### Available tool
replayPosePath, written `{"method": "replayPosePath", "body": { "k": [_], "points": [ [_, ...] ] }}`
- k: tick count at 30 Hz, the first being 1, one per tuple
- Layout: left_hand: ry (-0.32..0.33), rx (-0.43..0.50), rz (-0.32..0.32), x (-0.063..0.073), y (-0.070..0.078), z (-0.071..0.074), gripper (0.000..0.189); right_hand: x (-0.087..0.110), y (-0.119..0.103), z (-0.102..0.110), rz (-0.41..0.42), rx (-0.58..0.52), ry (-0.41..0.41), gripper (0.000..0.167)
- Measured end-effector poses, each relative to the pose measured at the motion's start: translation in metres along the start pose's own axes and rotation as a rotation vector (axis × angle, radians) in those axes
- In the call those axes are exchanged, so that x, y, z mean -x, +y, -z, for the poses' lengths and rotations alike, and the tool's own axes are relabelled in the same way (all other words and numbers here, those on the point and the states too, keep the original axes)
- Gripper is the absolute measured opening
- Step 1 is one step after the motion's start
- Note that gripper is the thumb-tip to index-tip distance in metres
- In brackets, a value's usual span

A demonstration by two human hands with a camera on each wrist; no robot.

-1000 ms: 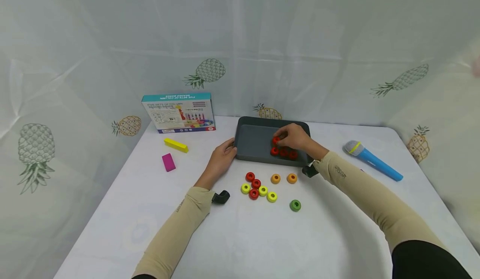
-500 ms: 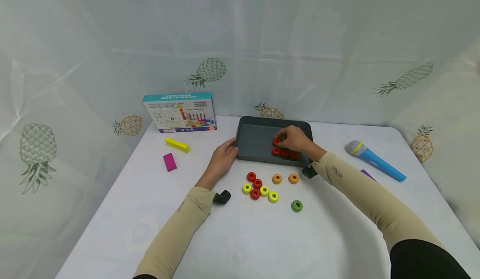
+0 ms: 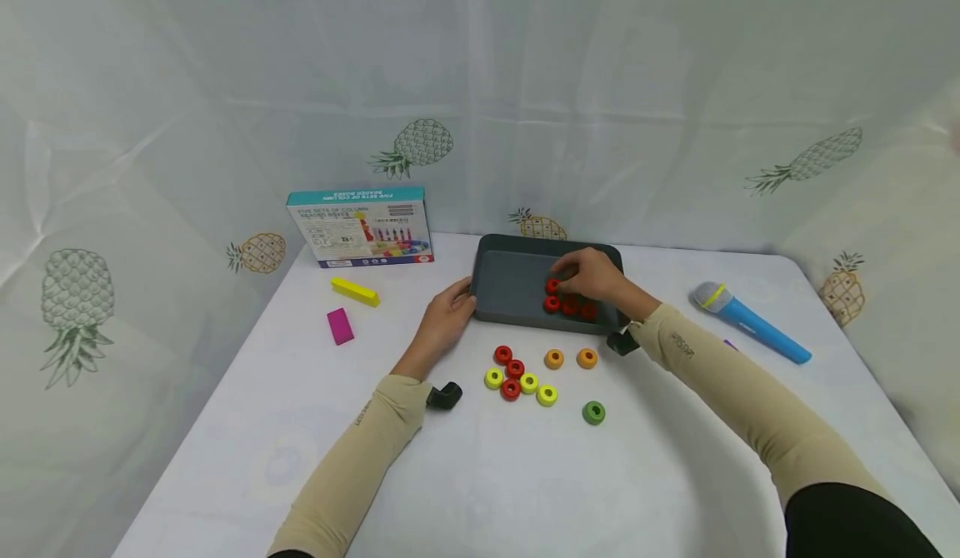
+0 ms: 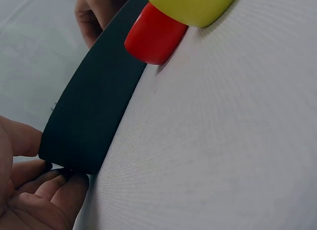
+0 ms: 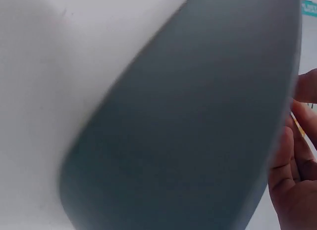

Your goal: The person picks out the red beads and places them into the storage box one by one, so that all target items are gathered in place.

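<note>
A dark grey tray (image 3: 510, 279) lies at the back of the table. My left hand (image 3: 444, 318) grips its left front corner; the left wrist view has the thumb at the rim and the curled fingers (image 4: 69, 198) against the tray's end. Over the tray's right part, my right hand (image 3: 596, 276) pinches a red ring bead (image 3: 552, 286) between thumb and fingertips. Just in front of that bead, several red beads (image 3: 552, 304) form a row, partly shaded by the hand. In the right wrist view the tray wall (image 5: 188, 121) hides the bead, leaving some fingers (image 5: 285, 155) visible.
Before the tray lie red beads (image 3: 503, 355), yellow beads (image 3: 547, 396), orange beads (image 3: 587, 358) and a green bead (image 3: 593, 412). Leftward are a yellow bar (image 3: 355, 292), a magenta block (image 3: 340, 326) and a toy box (image 3: 363, 229). A blue microphone (image 3: 757, 325) lies to the right.
The view shifts very slightly. Both hands stay almost where they were, the right still pinching the red bead at the same spot in the tray.
</note>
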State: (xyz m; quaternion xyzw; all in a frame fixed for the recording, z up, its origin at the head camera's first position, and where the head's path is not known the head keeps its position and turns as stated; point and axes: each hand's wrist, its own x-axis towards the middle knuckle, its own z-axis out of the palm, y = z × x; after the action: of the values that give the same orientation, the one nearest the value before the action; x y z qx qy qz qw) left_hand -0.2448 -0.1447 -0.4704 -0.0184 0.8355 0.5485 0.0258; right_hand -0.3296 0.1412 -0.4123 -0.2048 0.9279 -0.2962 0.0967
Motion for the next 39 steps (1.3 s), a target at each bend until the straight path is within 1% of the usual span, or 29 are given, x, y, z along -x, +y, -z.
{"method": "replayPosePath", "body": {
  "k": [6, 11, 20, 26, 30, 34, 39],
  "points": [
    [0.004, -0.012, -0.002, 0.0, -0.003, 0.0, 0.05, 0.004, -0.003, 0.004, 0.003, -0.011, 0.014, 0.036],
    [0.006, 0.005, 0.006, -0.001, -0.004, 0.0, 0.049, 0.011, -0.012, 0.005, 0.007, -0.03, 0.016, 0.036],
    [-0.002, -0.006, 0.01, 0.0, -0.005, 0.0, 0.049, 0.03, -0.034, 0.001, 0.117, -0.056, 0.036, 0.036],
    [-0.003, -0.005, 0.003, -0.001, -0.003, 0.001, 0.05, 0.046, -0.048, -0.012, 0.201, -0.064, 0.011, 0.032],
    [-0.002, -0.01, -0.003, -0.001, -0.001, 0.001, 0.05, 0.055, -0.055, -0.024, 0.234, -0.083, -0.028, 0.029],
    [0.001, -0.008, -0.003, -0.002, 0.0, 0.0, 0.05, 0.064, -0.061, -0.037, 0.234, -0.11, -0.074, 0.03],
    [-0.001, 0.002, -0.011, -0.003, -0.001, -0.001, 0.05, 0.071, -0.066, -0.051, 0.25, -0.106, -0.131, 0.027]
  ]
}}
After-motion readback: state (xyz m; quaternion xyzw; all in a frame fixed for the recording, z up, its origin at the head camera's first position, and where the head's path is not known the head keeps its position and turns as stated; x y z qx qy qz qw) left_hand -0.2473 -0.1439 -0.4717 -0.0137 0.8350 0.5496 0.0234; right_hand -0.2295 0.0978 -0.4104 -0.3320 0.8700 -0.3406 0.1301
